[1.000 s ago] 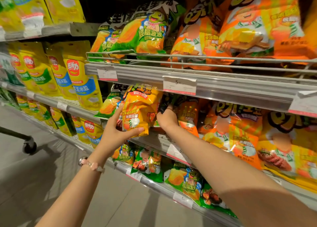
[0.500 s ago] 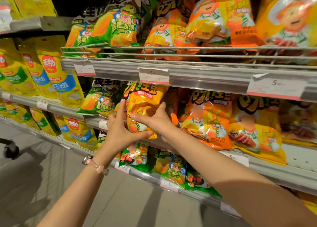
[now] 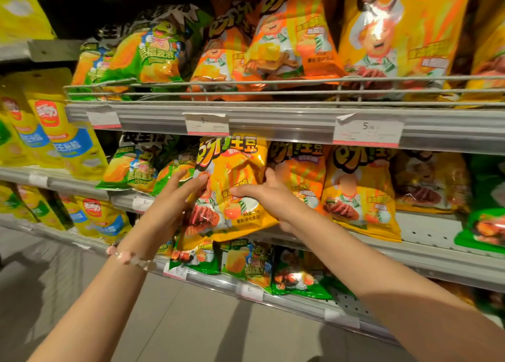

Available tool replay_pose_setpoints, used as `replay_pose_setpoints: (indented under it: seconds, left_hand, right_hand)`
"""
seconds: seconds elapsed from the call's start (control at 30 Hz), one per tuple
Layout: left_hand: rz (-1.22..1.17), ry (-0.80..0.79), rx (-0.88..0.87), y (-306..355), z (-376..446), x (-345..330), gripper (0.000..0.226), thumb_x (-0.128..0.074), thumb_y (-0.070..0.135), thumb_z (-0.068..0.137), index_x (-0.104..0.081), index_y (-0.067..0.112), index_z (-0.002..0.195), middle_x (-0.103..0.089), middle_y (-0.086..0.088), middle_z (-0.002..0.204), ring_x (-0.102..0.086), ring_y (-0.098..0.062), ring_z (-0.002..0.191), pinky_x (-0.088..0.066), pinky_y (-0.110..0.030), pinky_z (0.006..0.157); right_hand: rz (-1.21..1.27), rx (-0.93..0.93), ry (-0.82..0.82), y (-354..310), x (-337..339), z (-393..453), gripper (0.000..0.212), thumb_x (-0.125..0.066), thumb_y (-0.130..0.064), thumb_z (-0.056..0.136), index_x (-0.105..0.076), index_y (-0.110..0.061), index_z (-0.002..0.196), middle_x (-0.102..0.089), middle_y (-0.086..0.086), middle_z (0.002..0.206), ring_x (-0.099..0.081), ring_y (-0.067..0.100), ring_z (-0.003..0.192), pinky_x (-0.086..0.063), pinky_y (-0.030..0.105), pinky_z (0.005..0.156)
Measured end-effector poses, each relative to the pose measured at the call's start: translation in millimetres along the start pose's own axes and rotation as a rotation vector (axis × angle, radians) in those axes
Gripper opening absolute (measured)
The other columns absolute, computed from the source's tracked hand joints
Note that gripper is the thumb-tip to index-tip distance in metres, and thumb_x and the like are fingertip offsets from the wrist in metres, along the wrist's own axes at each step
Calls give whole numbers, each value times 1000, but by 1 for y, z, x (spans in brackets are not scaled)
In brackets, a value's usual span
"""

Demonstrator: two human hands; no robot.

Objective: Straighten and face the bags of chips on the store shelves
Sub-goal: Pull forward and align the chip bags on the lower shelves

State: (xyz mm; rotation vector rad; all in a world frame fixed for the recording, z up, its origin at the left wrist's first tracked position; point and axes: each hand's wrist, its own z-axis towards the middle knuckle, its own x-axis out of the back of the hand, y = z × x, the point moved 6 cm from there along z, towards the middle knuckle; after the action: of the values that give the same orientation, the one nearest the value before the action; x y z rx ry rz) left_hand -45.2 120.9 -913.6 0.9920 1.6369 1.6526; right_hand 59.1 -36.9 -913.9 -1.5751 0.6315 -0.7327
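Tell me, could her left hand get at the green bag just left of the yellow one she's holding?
Probably yes: the left hand is beside the green bag, with nothing between them.

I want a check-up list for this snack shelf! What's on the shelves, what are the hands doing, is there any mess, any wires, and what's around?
Surface: grey metal middle shelf with price tags on its front rail; part of it at right is bare.
Job's things: yellow-orange chip bag held upright, front facing out, at the middle shelf's front; orange bags stand to its right, green bags to its left.
Clutter: the green bags lean unevenly.
Grippers: left hand lies with straight fingers on the bag's left edge; right hand grips its right edge, thumb across the front.
Cables: nothing seen.
Surroundings: top shelf wire rail, yellow bags on the next shelving bay, grey floor.
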Motion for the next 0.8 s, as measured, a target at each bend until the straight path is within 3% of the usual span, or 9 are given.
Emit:
replay_pose_setpoints:
  seconds: [0.07, 0.17, 0.23, 0.33, 0.43, 0.5, 0.67, 0.73, 0.8]
  left_hand:
    - [-62, -153, 93, -4, -1, -15, 100, -83, 60, 50, -48, 26, 136, -58, -8, 132, -51, -27, 127, -34, -57, 107]
    - [-39, -280, 103, -3, -8, -43, 88, -87, 53, 46, -60, 21, 124, -66, -8, 122, -59, -27, 116, -39, -60, 103]
    - [-22, -284, 105, -5, -8, -59, 100, -90, 50, 44, -53, 19, 131, -68, -8, 116, -62, -26, 109, -43, -57, 98]
    - [10, -282, 136, -6, -13, -91, 88, -79, 31, 74, -30, 15, 146, -64, 0, 115, -59, -15, 100, -46, -38, 81]
    - [63, -341, 135, -3, -18, -127, 115, -85, 44, 59, -20, 17, 150, -60, 0, 120, -57, -10, 97, -44, -34, 79]
    - [73, -404, 123, -3, -19, -151, 125, -87, 47, 48, -21, 18, 150, -64, 0, 117, -61, -10, 98, -47, -35, 80]
    - [101, -461, 86, 2, -21, -216, 114, -89, 49, 50, -32, 18, 144, -61, -3, 123, -59, -16, 109, -45, -40, 96]
    - [120, -501, 73, 3, -20, -239, 115, -87, 56, 43, -38, 22, 142, -64, -2, 123, -64, -13, 106, -49, -38, 89]
    - [111, -529, 55, 3, -18, -263, 118, -88, 58, 39, -39, 24, 142, -60, -6, 129, -66, -14, 105, -51, -37, 89]
  right_hand:
    - [21, -6, 9, 7, 18, -10, 107, -80, -32, 72, -10, -15, 151, -37, 4, 148, -38, 23, 133, -37, 38, 107]
    - [44, -18, -9, 17, 44, -26, 95, -77, -25, 77, -15, -14, 149, -45, -4, 128, -46, 16, 118, -41, 31, 97]
    - [58, -39, -28, 23, 58, -38, 114, -83, -33, 67, -9, -16, 151, -41, -3, 138, -44, 17, 124, -40, 30, 98]
    - [50, -75, -22, 34, 83, -52, 142, -92, -51, 32, -16, -25, 150, -43, 6, 146, -47, 25, 130, -44, 47, 103]
    - [80, -88, -12, 39, 114, -70, 111, -85, -36, 48, -30, -25, 144, -55, 2, 134, -58, 22, 117, -52, 43, 93]
    - [78, -112, 8, 42, 137, -84, 106, -82, -36, 50, -32, -24, 142, -55, 0, 132, -58, 22, 115, -53, 44, 93]
    - [169, -121, 57, 53, 191, -111, 94, -82, -26, 51, -40, -27, 136, -62, 6, 123, -66, 24, 103, -56, 44, 83]
    - [168, -115, 102, 55, 214, -121, 98, -82, -27, 52, -37, -29, 139, -61, 5, 125, -65, 24, 106, -56, 42, 84]
    - [109, -118, 153, 58, 238, -128, 114, -84, -38, 45, -30, -32, 145, -54, 3, 134, -58, 22, 117, -48, 44, 99]
